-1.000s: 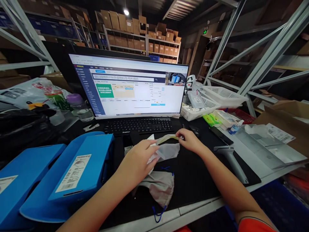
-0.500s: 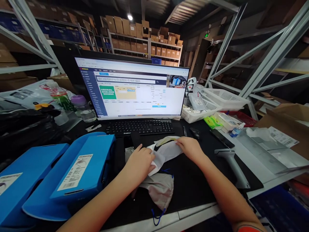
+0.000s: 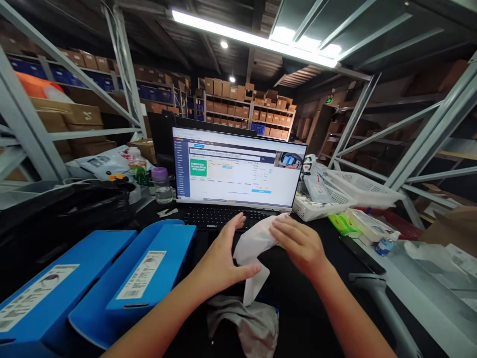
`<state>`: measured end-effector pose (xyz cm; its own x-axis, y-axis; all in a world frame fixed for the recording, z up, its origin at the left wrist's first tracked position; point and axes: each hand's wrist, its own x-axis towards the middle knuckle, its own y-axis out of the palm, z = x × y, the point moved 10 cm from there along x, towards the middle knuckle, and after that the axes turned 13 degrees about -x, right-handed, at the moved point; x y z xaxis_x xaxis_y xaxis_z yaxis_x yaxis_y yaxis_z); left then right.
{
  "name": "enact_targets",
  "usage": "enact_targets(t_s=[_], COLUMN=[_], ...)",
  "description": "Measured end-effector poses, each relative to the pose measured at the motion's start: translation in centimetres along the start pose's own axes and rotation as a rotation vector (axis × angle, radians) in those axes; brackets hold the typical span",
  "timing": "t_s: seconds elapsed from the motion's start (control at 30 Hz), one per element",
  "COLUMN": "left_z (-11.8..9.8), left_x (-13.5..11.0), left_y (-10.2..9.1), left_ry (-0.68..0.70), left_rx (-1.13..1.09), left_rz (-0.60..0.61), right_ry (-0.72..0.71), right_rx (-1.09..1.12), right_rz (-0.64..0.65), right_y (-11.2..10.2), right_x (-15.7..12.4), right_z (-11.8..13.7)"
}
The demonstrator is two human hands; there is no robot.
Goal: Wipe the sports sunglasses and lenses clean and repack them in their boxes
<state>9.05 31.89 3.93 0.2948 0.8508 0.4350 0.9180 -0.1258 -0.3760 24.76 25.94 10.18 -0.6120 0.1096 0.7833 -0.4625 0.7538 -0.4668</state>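
A white wrapping sheet (image 3: 255, 241), thin paper or foam, is curved over in front of the keyboard with a loose flap hanging down; whatever lies inside it is hidden. My right hand (image 3: 300, 243) grips its right end, the thumb out of sight behind the fingers. At the sheet's left side my left hand (image 3: 223, 258) is open, thumb and fingers spread apart around the edge. Below the flap, a grey drawstring pouch (image 3: 257, 323) lies crumpled on the black desk mat. Two blue boxes (image 3: 160, 263) with white labels stand to the left of my left hand.
Behind the hands are a black keyboard (image 3: 201, 216) and a lit monitor (image 3: 231, 174). A grey handheld scanner (image 3: 383, 303) and a dark phone (image 3: 361, 253) lie on the right, near white baskets (image 3: 320, 204). Black plastic (image 3: 74, 214) and a purple-capped bottle (image 3: 161, 184) occupy the left.
My left hand has let go of the white sheet and spread its fingers. The sheet has been turned and folded over, hiding its opening. The view has tilted upward and shifted left.
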Motion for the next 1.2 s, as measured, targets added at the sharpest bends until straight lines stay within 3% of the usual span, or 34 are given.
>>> enact_targets(t_s=[0.1, 0.17, 0.27, 0.4, 0.53, 0.8, 1.0, 1.1, 1.2], left_z=[-0.2, 0.3, 0.6, -0.3, -0.2, 0.5, 1.2, 2.1, 2.8], left_x=[0.0, 0.1, 0.0, -0.2, -0.2, 0.2, 0.1, -0.1, -0.2], left_y=[0.0, -0.1, -0.9, -2.0, -2.5, -2.0, -0.6, 0.0, 1.5], left_ry=[-0.042, -0.092, -0.101, -0.008, -0.012, -0.048, -0.080, -0.139, -0.215], left_rx=[-0.013, -0.041, -0.069, -0.079, -0.166, -0.243, -0.274, -0.359, -0.658], left_rz=[-0.024, -0.043, -0.118, -0.187, -0.227, -0.187, -0.134, -0.116, -0.038], right_ry=[-0.092, -0.041, 0.196, 0.475, 0.579, 0.699, 0.647, 0.840, 1.076], right_rx=[0.117, 0.181, 0.266, 0.374, 0.488, 0.539, 0.550, 0.657, 0.739], right_rz=[0.017, 0.073, 0.245, 0.291, 0.384, 0.324, 0.399, 0.306, 0.270], right_y=[1.0, 1.0, 0.5, -1.6, 0.3, 3.5, 4.3, 4.1, 4.6], right_x=[2.1, 3.2, 3.0, -0.1, -2.2, -0.7, -1.2, -3.1, -5.5], right_z=[3.2, 3.4, 0.4, -4.9, -6.1, -3.8, -3.4, -6.0, -8.8])
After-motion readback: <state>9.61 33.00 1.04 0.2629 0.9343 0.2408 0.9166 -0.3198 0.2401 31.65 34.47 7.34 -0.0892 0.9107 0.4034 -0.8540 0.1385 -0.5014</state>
